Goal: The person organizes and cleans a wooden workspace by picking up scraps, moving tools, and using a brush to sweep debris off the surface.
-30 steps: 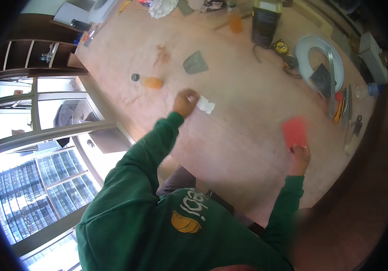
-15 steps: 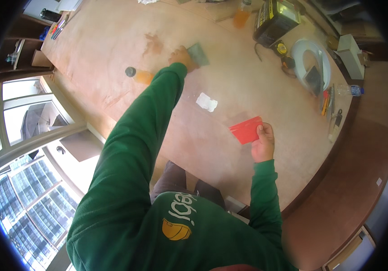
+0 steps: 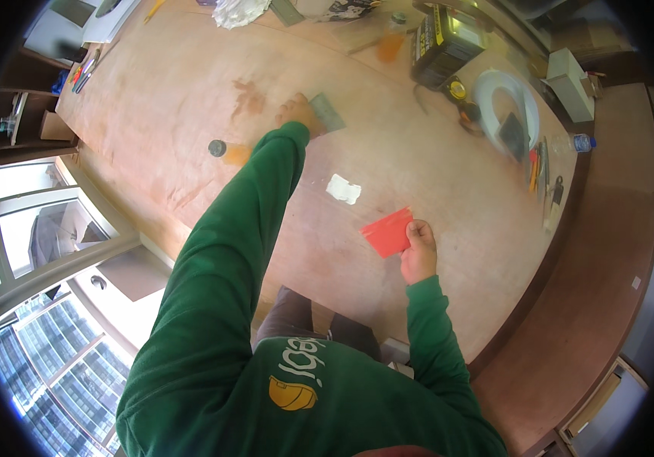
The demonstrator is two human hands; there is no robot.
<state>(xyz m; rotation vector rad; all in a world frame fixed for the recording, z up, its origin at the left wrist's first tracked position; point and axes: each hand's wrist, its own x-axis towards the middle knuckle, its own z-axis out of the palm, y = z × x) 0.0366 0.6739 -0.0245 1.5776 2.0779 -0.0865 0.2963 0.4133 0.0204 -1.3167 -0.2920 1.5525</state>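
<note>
The left hand point(image 3: 296, 114) reaches far out, and its fingers touch a grey-green sheet point(image 3: 328, 113) lying flat on the worktop point(image 3: 190, 91), not lifted yet. The right hand point(image 3: 418, 251) has its fingers pinched on a red sheet point(image 3: 388, 232). A small white scrap point(image 3: 343, 189) lies between both hands, untouched.

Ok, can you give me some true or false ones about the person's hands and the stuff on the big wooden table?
1. The right hand holds a flat red square sheet. True.
2. The left hand rests on a grey-green rectangular pad. True.
3. The small white crumpled piece is in the left hand. False: it lies alone on the wooden table, between the two hands.
4. The person's sleeves are blue. False: both are green.
5. The clear plastic bottle lies beside the left hand. False: it lies at the table's far right edge.
</note>
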